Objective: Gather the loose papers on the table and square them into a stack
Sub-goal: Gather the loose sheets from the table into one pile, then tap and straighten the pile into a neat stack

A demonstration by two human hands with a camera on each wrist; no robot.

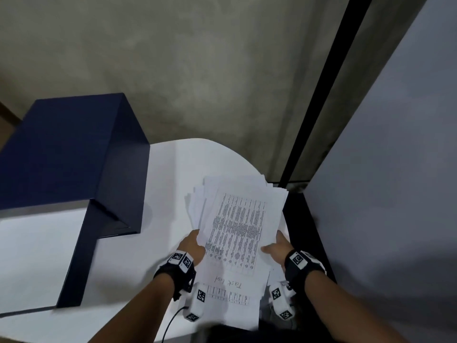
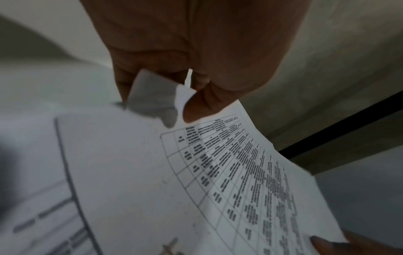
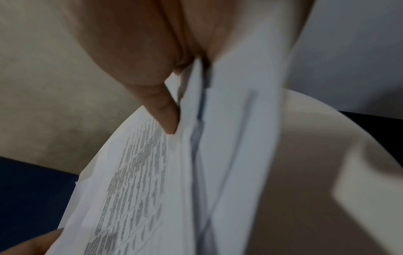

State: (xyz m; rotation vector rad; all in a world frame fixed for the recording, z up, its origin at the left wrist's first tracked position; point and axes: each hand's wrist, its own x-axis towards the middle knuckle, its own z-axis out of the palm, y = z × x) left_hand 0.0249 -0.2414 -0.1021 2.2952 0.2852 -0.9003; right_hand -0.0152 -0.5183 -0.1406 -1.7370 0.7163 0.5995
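Observation:
A bundle of white papers [image 1: 237,226] is held up over the right end of the white table [image 1: 123,243]. The top sheet bears a printed table; a lower sheet shows handwriting. The far edges are fanned and uneven. My left hand [image 1: 194,246] grips the bundle's left edge, thumb on top of the papers [image 2: 218,172]. My right hand [image 1: 278,248] grips the right edge, its thumb [image 3: 165,119] pressed on the printed sheet [image 3: 135,172], with several sheets behind it.
A large dark blue box [image 1: 71,154] stands on the table at the left, with a flat blue flap [image 1: 81,263] running toward me. A grey partition [image 1: 385,194] and a black post [image 1: 321,95] close the right side. A bare wall lies behind.

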